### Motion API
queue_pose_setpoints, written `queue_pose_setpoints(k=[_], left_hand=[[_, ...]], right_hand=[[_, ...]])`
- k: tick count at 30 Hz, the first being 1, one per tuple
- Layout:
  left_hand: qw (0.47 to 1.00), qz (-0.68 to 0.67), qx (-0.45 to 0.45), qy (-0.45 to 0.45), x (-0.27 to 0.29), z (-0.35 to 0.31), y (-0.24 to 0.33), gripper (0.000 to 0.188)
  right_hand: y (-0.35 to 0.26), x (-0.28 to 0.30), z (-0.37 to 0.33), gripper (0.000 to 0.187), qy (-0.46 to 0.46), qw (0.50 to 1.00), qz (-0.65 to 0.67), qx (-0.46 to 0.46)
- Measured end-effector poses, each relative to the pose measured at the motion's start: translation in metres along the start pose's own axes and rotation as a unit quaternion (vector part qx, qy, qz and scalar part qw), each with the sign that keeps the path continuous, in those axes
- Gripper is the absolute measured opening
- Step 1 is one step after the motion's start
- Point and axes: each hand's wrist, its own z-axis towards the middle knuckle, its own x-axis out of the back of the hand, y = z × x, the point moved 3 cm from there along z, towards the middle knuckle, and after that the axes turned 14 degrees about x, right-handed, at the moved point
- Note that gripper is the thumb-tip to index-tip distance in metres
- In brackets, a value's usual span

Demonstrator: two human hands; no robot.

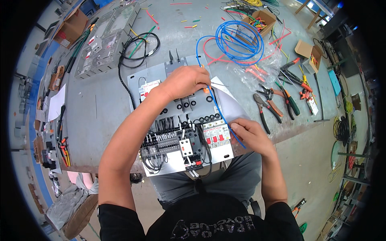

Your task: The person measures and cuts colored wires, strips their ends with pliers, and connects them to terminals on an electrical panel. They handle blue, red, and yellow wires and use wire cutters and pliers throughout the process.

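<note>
Black shirt [209,217] fabric fills the bottom edge, with grey trousers [169,190] just beyond it at the edge of the grey workbench [108,100]. On the bench a white mounting panel [221,155] carries terminal blocks, black wiring and a row of breakers [215,135]; the left forearm crosses over it, hiding part of its left side. A grey enclosure [108,44] and looped black cable [124,78] lie beyond to the left; a blue wire coil [219,42], an open carton [268,18], clear plastic [251,80] and several pliers [262,112] lie to the right. The blue wire [220,111] runs from the coil down past the panel's right side. The left hand [188,82] is curled nearly closed, pinching it higher up; the right hand [251,137] grips it between thumb and fingers beside the breakers, its free end poking out below.
</note>
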Motion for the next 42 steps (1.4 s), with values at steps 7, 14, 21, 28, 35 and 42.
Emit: queue_pose_setpoints(k=[7,14,21,28,35,42], left_hand=[[1.0,0.0,0.002,0.0,-0.003,-0.001,-0.005,0.01],[1.0,-0.011,0.014,-0.008,-0.004,0.002,-0.007,0.009],[0.999,-0.04,0.026,-0.005,-0.004,0.004,-0.015,0.01],[0.999,-0.023,0.044,0.004,-0.007,0.006,-0.017,0.011],[0.993,0.079,0.052,-0.071,0.002,0.027,-0.017,0.013],[0.994,0.026,0.052,-0.094,0.011,0.037,-0.031,0.012]], right_hand=[[-0.041,-0.013,0.033,0.019,0.003,0.941,-0.318,0.116],[-0.018,-0.006,0.053,0.014,-0.007,0.973,-0.228,0.045],[-0.017,-0.008,0.052,0.012,0.007,0.977,-0.21,0.03],[-0.018,-0.002,0.054,0.015,-0.02,0.984,-0.174,-0.001],[-0.019,-0.002,0.055,0.02,-0.017,0.992,-0.126,-0.024],[-0.017,-0.001,0.055,0.019,-0.021,0.992,-0.122,-0.021]])
